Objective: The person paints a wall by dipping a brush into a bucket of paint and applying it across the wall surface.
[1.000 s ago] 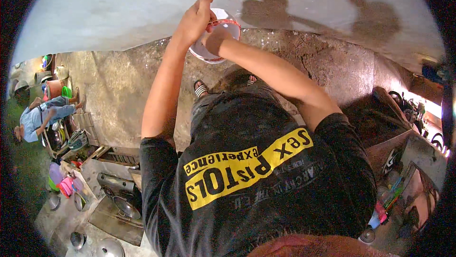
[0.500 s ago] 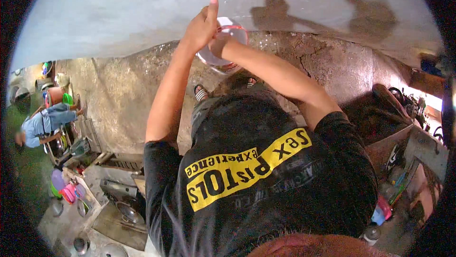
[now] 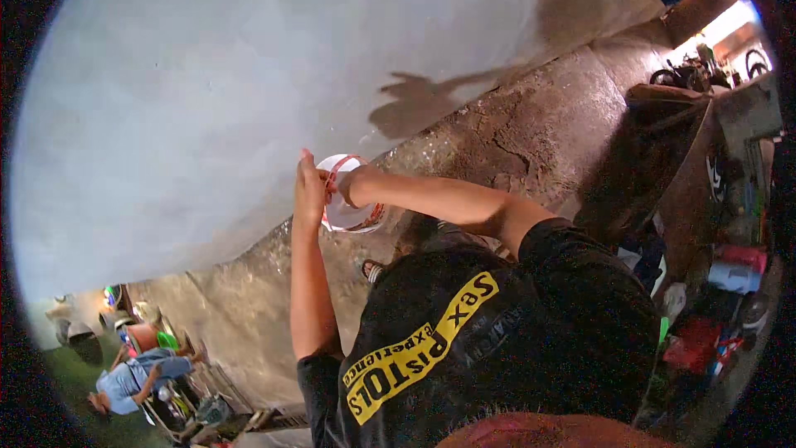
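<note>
A round white tub (image 3: 347,222) with red bands is held out in front of me, tipped so that its mouth shows. My left hand (image 3: 310,189) grips its left side at the rim, with one or more fingers pointing up. Across from the right comes my right forearm, and my right hand (image 3: 358,186) is inside the tub's mouth. The fingers of that hand are hidden, as is whatever may lie in the tub. Just beyond the tub rises a pale wall (image 3: 207,100).
A worn earthen floor (image 3: 531,133) runs along the wall. At the lower left a person in blue (image 3: 124,386) is beside household goods. Motorbikes (image 3: 688,75) stand at the upper right. Containers, including a pink-and-blue one (image 3: 736,268), crowd the right side.
The view has turned, so the wall now slants and fills more of the upper left. Both hands and the tub appear lower and further left, with the right hand still inside the tub.
</note>
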Action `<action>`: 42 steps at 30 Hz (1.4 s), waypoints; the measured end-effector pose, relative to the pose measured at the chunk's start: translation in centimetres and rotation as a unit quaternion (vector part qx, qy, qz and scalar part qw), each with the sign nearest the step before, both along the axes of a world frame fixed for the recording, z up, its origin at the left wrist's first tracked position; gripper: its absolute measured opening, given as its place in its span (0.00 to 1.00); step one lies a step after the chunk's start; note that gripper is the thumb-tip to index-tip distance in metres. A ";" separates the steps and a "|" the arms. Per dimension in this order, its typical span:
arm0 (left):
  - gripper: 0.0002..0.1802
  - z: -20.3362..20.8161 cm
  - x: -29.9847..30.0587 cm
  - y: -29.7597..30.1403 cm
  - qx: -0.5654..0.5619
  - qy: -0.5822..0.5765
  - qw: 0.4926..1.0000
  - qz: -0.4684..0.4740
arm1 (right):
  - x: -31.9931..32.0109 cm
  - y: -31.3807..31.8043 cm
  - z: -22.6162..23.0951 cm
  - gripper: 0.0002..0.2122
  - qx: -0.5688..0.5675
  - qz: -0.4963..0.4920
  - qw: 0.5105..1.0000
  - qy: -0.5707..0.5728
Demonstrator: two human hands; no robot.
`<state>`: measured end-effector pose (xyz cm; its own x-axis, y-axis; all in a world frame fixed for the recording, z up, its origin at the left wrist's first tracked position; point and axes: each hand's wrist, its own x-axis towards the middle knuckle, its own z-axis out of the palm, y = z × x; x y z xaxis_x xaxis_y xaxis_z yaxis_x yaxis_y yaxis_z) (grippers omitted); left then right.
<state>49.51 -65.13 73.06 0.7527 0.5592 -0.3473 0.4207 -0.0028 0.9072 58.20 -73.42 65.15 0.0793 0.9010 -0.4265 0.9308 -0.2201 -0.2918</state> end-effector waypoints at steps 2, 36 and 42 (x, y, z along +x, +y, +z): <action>0.38 -0.2 0.3 -0.8 0.005 -0.019 1.000 0.013 | 0.3 -2.3 2.6 0.12 0.022 -0.092 0.995 0.036; 0.42 -7.9 -5.1 4.4 -0.191 -0.082 0.904 0.374 | 40.2 -20.3 2.0 0.15 0.445 -0.684 0.577 0.038; 0.41 -9.5 -8.5 5.6 -0.198 -0.087 0.886 0.410 | 39.6 -20.0 18.9 0.13 0.633 -0.539 0.497 0.247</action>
<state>40.98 -59.56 63.53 0.2115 0.8035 -0.5565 -0.0124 0.5715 0.8205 97.80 -93.38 84.09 0.9750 0.0184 0.2215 0.2170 0.1376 -0.9664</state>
